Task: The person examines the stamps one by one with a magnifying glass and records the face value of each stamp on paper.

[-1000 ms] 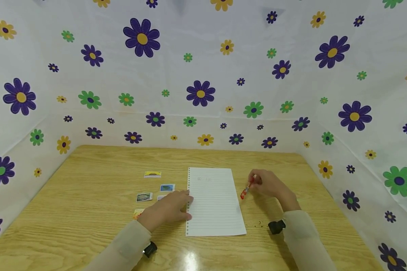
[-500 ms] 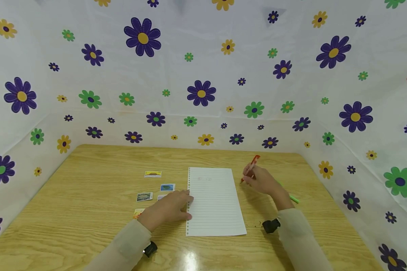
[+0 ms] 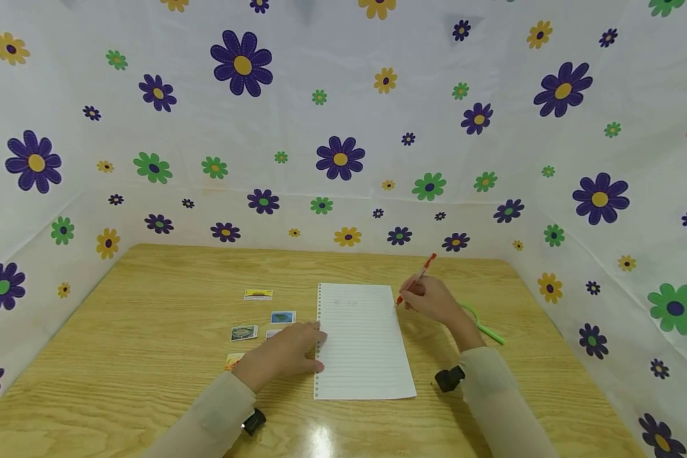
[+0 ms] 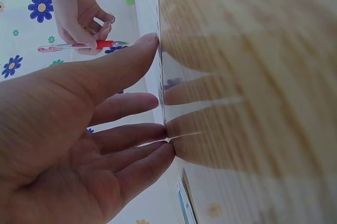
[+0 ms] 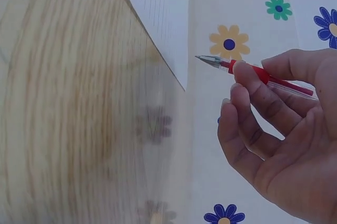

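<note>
A sheet of lined paper (image 3: pixel 360 356) with a punched left edge lies on the table, bearing faint writing near its top. My left hand (image 3: pixel 286 348) rests at that left edge, fingertips and thumb touching it; the left wrist view shows the fingers (image 4: pixel 134 105) spread and relaxed. My right hand (image 3: pixel 432 299) pinches a red gel pen (image 3: pixel 425 267) between thumb and fingers, just off the paper's right edge. The pen's bare metal tip points toward the sheet in the head view. In the right wrist view, the red grip of the pen (image 5: pixel 253 71) shows between the fingertips.
Several small picture cards lie left of the paper, among them a yellow card (image 3: pixel 257 294), a blue card (image 3: pixel 283 317) and a grey-green card (image 3: pixel 243 333). A bright green item (image 3: pixel 491 334) with a thin curved end lies beyond my right wrist. Flowered cloth (image 3: pixel 343 127) surrounds the table.
My right hand has turned the pen from tip-hidden and slanting down to an upright writing hold, and moved left toward the paper. The green item has come into view. My left hand stays put.
</note>
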`<state>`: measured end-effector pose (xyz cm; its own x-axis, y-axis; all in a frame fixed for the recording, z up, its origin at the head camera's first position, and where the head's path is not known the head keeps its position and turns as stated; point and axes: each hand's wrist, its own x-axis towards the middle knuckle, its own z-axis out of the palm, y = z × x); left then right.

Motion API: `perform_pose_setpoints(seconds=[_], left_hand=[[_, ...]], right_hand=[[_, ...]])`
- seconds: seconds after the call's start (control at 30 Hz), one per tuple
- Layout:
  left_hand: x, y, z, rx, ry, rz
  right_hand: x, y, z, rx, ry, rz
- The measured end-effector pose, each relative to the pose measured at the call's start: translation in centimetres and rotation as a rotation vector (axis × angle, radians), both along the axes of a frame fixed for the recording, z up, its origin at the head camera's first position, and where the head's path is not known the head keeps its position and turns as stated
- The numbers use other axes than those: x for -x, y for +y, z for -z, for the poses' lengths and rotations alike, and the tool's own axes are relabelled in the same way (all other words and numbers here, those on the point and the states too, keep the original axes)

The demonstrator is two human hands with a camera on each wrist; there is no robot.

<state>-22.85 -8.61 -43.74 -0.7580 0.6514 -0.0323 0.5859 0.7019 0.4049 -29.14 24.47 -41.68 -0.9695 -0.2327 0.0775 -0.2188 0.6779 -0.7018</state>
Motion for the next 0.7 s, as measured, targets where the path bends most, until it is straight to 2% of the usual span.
perform_pose_setpoints(seconds=[0.33, 0.57, 0.7], left_hand=[[0.1, 0.0, 0.0, 0.003, 0.02, 0.014], [0.0, 0.0, -0.1, 0.006, 0.018, 0.012], [0.0, 0.0, -0.2, 0.011, 0.021, 0.014]], right_hand=[[0.8, -1.0, 0.1, 0.093, -0.054, -0.039], [1.6, -1.5, 0.6, 0.192, -0.181, -0.051], [1.9, -1.7, 0.9, 0.198, -0.238, -0.013]])
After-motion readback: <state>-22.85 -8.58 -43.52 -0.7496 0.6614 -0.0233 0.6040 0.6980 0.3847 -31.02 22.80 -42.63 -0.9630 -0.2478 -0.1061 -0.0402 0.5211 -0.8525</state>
